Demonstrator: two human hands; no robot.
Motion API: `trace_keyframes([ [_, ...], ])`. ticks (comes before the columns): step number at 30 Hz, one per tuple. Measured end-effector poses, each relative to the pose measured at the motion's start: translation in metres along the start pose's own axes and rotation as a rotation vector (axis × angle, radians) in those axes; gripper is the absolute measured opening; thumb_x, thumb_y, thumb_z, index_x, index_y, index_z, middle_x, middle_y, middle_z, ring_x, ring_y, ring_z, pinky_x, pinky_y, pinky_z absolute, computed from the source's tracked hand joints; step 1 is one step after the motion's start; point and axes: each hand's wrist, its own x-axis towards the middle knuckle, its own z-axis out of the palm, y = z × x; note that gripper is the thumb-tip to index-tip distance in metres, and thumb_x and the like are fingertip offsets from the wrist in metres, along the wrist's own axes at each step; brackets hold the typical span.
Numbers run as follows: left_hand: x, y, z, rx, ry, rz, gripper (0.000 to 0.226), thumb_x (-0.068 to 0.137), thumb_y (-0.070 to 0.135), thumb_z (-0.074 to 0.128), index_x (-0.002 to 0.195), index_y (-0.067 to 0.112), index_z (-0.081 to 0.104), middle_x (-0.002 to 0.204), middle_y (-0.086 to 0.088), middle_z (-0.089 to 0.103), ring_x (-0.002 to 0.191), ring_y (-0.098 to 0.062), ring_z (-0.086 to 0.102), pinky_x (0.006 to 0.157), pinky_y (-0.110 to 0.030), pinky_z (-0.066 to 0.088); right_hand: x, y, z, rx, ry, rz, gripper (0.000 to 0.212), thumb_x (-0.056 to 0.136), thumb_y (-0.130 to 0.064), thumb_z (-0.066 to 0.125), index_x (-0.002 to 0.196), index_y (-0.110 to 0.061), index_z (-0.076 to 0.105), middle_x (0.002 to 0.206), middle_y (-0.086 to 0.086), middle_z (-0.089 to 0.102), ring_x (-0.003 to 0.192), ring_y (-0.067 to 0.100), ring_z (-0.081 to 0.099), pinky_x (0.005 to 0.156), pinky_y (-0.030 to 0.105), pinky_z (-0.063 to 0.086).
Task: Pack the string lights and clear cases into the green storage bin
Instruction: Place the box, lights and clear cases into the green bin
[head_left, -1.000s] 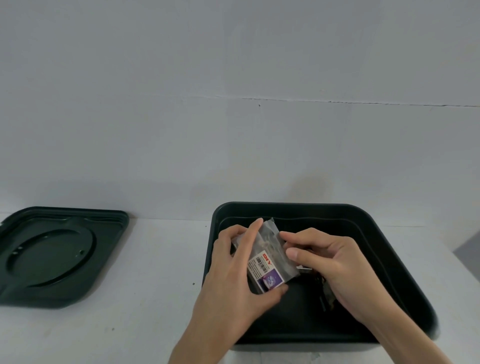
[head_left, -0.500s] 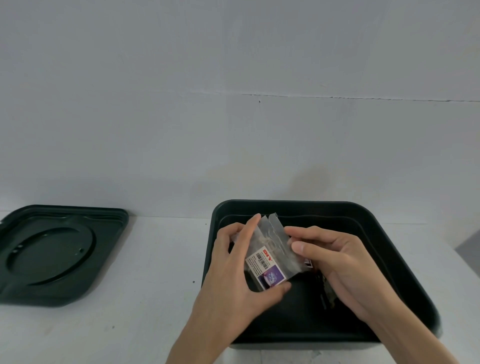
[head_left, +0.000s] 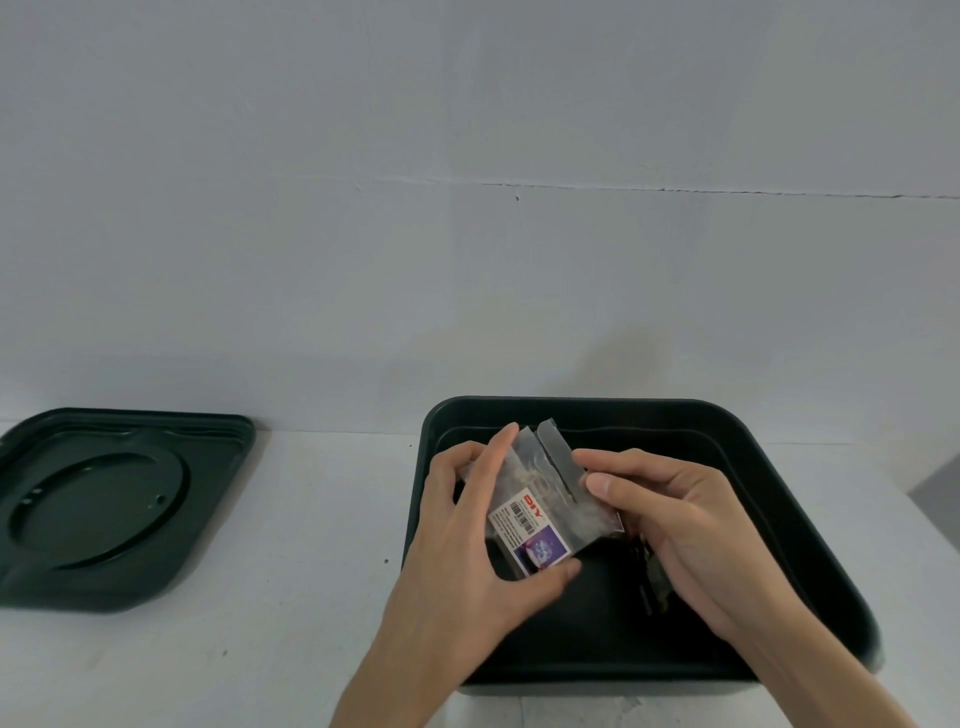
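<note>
Retilted slightly since earlier, the string-light packet (head_left: 540, 514) hung over the green storage bin (head_left: 779, 415). The left hand (head_left: 467, 545) curled round its edges and the right hand (head_left: 675, 525) pinched its flap, apparently steadying it for lowering.

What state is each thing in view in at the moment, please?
green storage bin, open, lid off, standing on the table
lid, lying flat on the table, left of the bin
clear packet, held above the bin, not yet set down
left hand, grips the packet's left side
right hand, pinches the packet's right edge
dark item in the bin, partly hidden, unidentifiable
</note>
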Motion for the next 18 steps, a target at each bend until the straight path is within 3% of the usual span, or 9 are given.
trace_keyframes([
  [4,0.0001,-0.0009,0.0004,0.006,-0.005,-0.004,0.099,0.062,0.048,0.08,0.135,0.055,0.013,0.128,0.035,0.011,0.12,0.016,0.023,0.086,0.008,0.028,-0.0002,-0.0007,0.0002,0.011,0.01,-0.007,0.025,0.067,-0.018,0.072,0.091,-0.012,0.076,0.093,0.009,0.074,0.093,0.02,0.069,0.071,0.024,0.057],
  [10,0.0002,-0.0009,0.001,0.023,-0.001,-0.006,0.095,0.057,0.057,0.072,0.128,0.062,0.01,0.126,0.032,0.016,0.121,0.013,0.025,0.087,0.005,0.033,-0.0025,-0.0024,0.0029,-0.102,-0.084,-0.075,0.024,0.073,-0.014,0.065,0.094,-0.012,0.076,0.093,0.006,0.072,0.092,0.018,0.068,0.072,0.022,0.055],
  [13,0.0002,-0.0026,0.0018,0.019,0.018,-0.003,0.096,0.059,0.052,0.078,0.13,0.06,0.013,0.124,0.027,0.021,0.121,0.012,0.026,0.085,0.006,0.033,-0.0029,0.001,0.0035,-0.203,-0.124,-0.12,0.019,0.079,-0.021,0.071,0.097,-0.021,0.076,0.097,0.0,0.069,0.096,0.017,0.066,0.077,0.025,0.055],
  [18,0.0006,-0.0022,0.0023,0.094,0.05,-0.001,0.092,0.058,0.063,0.063,0.136,0.055,0.015,0.125,0.021,0.022,0.119,0.006,0.033,0.083,-0.003,0.042,-0.0031,0.0031,0.0059,-0.389,-0.223,-0.143,0.039,0.071,-0.045,0.065,0.109,-0.035,0.069,0.104,-0.01,0.064,0.098,0.013,0.062,0.084,0.029,0.054],
])
